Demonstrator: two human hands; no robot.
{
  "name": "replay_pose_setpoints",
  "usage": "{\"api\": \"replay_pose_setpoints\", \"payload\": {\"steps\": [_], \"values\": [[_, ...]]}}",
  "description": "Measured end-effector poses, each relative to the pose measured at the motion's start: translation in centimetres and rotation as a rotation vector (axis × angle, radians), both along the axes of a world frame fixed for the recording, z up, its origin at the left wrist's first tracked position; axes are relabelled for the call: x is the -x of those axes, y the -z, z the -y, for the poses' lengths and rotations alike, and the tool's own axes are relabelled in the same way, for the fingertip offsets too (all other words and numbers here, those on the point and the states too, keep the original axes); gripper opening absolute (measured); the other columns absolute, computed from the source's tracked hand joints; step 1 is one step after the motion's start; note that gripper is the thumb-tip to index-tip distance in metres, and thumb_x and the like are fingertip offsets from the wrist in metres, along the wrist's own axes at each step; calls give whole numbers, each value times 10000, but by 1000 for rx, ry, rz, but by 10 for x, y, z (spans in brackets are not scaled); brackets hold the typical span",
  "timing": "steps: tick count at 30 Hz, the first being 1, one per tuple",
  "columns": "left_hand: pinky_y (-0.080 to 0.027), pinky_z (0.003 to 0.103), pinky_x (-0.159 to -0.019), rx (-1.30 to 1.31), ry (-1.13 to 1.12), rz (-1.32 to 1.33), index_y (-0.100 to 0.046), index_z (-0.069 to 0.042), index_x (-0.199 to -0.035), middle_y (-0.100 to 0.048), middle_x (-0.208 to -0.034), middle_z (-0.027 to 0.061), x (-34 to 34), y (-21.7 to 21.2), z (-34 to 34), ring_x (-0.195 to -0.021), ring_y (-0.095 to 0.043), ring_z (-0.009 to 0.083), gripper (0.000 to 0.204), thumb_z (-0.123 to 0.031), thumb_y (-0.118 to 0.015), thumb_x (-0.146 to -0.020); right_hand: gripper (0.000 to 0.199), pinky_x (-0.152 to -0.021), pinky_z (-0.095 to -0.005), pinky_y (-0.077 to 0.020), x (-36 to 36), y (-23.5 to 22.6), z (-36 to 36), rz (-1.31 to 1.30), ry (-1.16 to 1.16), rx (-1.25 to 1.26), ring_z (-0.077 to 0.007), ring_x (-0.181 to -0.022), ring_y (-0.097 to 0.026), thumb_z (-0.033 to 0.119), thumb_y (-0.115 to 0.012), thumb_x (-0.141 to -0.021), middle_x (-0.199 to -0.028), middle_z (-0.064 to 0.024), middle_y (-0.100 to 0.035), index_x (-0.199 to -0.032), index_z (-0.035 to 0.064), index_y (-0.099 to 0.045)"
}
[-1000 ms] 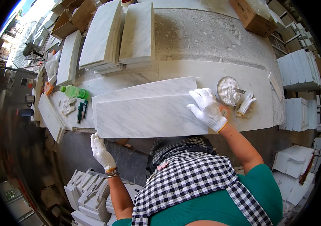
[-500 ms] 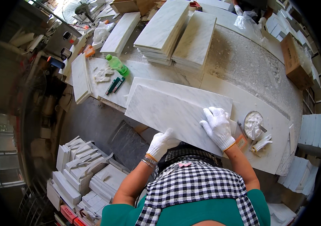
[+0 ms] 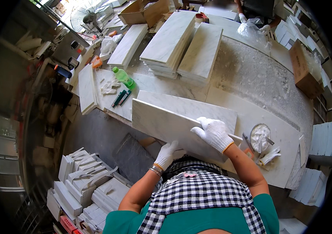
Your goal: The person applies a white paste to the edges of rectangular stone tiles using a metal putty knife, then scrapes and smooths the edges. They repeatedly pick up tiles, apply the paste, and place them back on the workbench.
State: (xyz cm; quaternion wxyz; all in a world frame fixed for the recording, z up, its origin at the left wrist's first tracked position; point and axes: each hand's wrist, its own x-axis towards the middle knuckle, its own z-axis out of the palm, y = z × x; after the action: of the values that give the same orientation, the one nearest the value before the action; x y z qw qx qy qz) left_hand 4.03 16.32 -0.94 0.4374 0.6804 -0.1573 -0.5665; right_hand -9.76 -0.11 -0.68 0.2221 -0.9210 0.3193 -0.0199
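Note:
A long white marble tile [image 3: 162, 123] with grey veins is tilted up on its lower long edge, its face toward me. My gloved right hand [image 3: 214, 132] is closed over its upper edge near the right end, thumb on the near face. At the lower edge my gloved left hand [image 3: 168, 153] grips the tile, with the fingertips partly hidden. Behind it, a second marble tile [image 3: 207, 109] lies flat on the worktable [image 3: 216, 93]. To the right of my right hand stand a bowl of white paste [image 3: 259, 136] with a scraper in it and a crumpled glove [image 3: 269, 156].
Stacks of marble tiles [image 3: 168, 37] stand at the back of the table. A green bottle [image 3: 124, 78], white gloves [image 3: 110, 87] and two dark green tools [image 3: 121, 98] lie left. White slabs [image 3: 76, 183] are piled lower left. A cardboard box [image 3: 305, 74] sits right; another person's hand [image 3: 242, 18] shows at the back.
The held tile has tilted from nearly flat to steeper, its upper edge raised. My right hand has shifted left to that upper edge. The view has moved slightly.

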Motion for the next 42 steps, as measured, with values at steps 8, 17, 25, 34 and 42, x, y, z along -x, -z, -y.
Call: {"api": "replay_pose_setpoints", "payload": {"steps": [8,17,25,34,42], "values": [[-449,247,-615,-44,216,-111,-750,89,-1001,-791,-964,160,-35,-6,1,-676,-598,96,583,-469,-585,-1036,466,-779,-479,-542,8,5,45,123,12,-317,-401,-859,-690,489,-594,-976,-876,-195,-732,-924,51,-745],[-527,284,-696,715,295,419,-705,29,-1108,-738,-958,136,-71,-11,94,-819,-704,209,276,-222,-667,-1001,460,-698,-327,-496,35,-14,103,399,710,-764,-121,-713,-564,372,-599,-1042,-788,-59,-705,-923,-59,-707],[-251,694,-1141,600,411,1167,-624,-83,-1271,-639,-1354,165,-121,18,96,-1307,-550,418,523,-223,-823,-808,469,-542,-322,-294,-37,-4,187,759,1052,-742,-69,-600,-327,394,-633,-1034,-651,74,-411,-690,83,-559],[-248,727,-1110,558,491,1063,-639,-76,-1249,-641,-1340,138,-124,44,96,-1308,-547,394,495,-251,-807,-817,531,-506,-395,-266,-172,16,295,793,1294,-566,-136,-565,-303,472,-632,-1004,-607,12,-389,-699,45,-546],[-276,702,-1112,506,380,1048,-661,-78,-1213,-653,-1322,134,-136,42,85,-1294,-567,366,450,-223,-809,-814,508,-485,-362,-493,-214,9,308,304,937,-496,-200,-546,-652,463,-581,-1006,-712,-148,-693,-884,-24,-660]]}}
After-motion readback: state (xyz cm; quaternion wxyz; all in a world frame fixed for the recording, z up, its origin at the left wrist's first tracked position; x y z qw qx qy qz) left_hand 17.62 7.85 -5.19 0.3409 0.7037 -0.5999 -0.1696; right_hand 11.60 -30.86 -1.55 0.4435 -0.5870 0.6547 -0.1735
